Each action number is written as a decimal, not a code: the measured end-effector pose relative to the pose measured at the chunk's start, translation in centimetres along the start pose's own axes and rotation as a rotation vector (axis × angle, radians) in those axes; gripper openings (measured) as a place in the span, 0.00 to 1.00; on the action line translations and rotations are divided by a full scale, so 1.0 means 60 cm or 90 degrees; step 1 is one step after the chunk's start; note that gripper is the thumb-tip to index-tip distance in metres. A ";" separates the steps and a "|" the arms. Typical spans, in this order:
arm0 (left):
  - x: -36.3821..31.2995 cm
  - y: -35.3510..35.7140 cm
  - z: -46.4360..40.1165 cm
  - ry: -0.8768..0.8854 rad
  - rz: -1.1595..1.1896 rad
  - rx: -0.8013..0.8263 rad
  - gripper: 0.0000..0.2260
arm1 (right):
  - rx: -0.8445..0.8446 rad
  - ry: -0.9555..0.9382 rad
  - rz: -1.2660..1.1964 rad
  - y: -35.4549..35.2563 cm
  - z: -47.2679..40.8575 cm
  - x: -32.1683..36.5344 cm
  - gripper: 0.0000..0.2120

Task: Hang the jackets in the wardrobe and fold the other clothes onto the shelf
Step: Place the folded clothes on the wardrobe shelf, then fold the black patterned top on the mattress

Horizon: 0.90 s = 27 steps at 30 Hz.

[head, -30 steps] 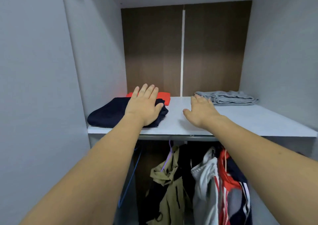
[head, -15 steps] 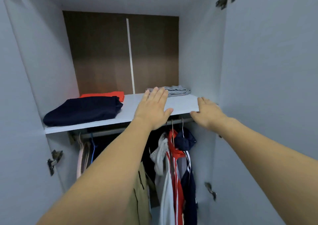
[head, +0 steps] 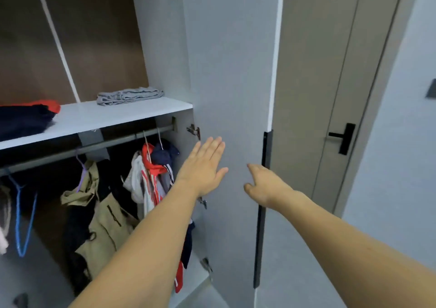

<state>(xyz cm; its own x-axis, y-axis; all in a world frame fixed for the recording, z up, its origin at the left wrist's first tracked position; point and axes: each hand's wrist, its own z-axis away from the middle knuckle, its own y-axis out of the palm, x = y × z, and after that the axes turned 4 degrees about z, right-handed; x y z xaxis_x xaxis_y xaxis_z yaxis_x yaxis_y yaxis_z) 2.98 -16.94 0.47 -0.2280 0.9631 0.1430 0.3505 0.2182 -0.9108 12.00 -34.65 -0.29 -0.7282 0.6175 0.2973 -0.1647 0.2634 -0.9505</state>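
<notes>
The white shelf [head: 113, 116] carries a folded navy garment [head: 23, 121] with a red one [head: 50, 105] behind it at the left, and a folded grey garment [head: 129, 95] at the back right. Below, on the rail [head: 94, 148], hang a khaki jacket [head: 103, 222] and a red, white and navy jacket [head: 153, 173]. My left hand [head: 204, 168] is flat with straight fingers, in front of the inner face of the open right wardrobe door [head: 231, 83]. My right hand [head: 266, 185] reaches toward that door's edge near the black handle strip [head: 262, 213], fingers loose, holding nothing.
An empty blue hanger [head: 23, 225] hangs at the left of the rail. Door hinges [head: 194, 130] sit on the wardrobe's right side. Right of the wardrobe is a beige room door with a black lever handle [head: 343, 138].
Both hands left the shelf and moved right and down to the open right door. My view swung right, away from the shelf.
</notes>
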 end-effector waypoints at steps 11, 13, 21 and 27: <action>-0.444 0.031 -0.112 0.225 0.083 -0.007 0.30 | -0.052 0.248 0.074 -0.098 0.252 -0.409 0.28; -0.507 0.038 -0.144 0.252 0.092 -0.007 0.30 | -0.058 0.297 0.071 -0.110 0.286 -0.471 0.30; -0.751 0.101 -0.298 0.383 0.137 0.020 0.30 | -0.093 0.460 0.019 -0.136 0.360 -0.728 0.30; -0.945 0.181 -0.456 0.455 0.197 0.052 0.30 | -0.115 0.568 -0.008 -0.163 0.381 -0.925 0.30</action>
<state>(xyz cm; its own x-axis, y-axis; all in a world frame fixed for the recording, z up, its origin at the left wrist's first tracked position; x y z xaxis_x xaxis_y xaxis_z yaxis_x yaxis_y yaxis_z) 44.55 -64.87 -6.96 0.5194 0.8518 0.0675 0.2286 -0.0624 -0.9715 38.81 -88.43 -9.55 0.0698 0.9386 0.3379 -0.0076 0.3393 -0.9407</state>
